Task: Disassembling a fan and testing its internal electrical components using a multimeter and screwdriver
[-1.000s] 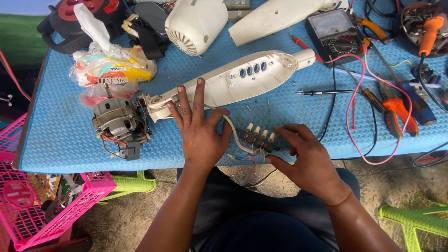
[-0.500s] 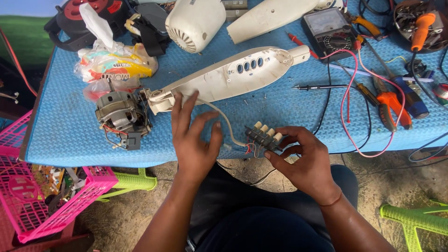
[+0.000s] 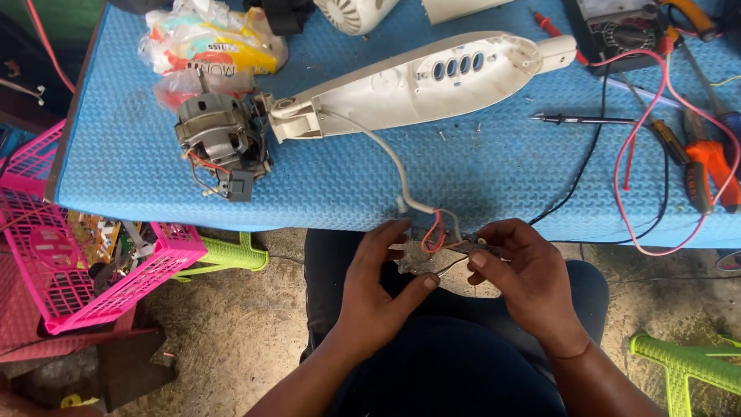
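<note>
Switch block (image 3: 471, 247), small and dark, sits just off the near edge of the desk (image 3: 347, 185), above our lap. We hold it in our right hand (image 3: 525, 278), fingers curled around it, thumb underneath. Red and pale wires (image 3: 432, 235) loop out of its left end. Our left hand (image 3: 378, 297) is beside it, thumb and forefinger partly closed toward the wire bundle; we cannot tell whether they actually pinch a wire or only touch it.

A grey-white cable (image 3: 386, 150) runs from those wires up across the blue mat to the cream plastic housing (image 3: 417, 81), which lies long and tilted on the desk with a row of oval button holes near its far end. At the housing's left end, touching it, lies a bare electric motor (image 3: 220, 139) with copper windings and a dark connector.

Behind the motor is a crumpled plastic bag (image 3: 208, 42). To the right of the housing we note a black probe (image 3: 575, 119) lying flat, a multimeter (image 3: 617, 27) with red and black leads trailing, and orange-handled pliers (image 3: 706, 166) near the right edge. A pink crate (image 3: 69, 255) stands on the floor left of the desk.
</note>
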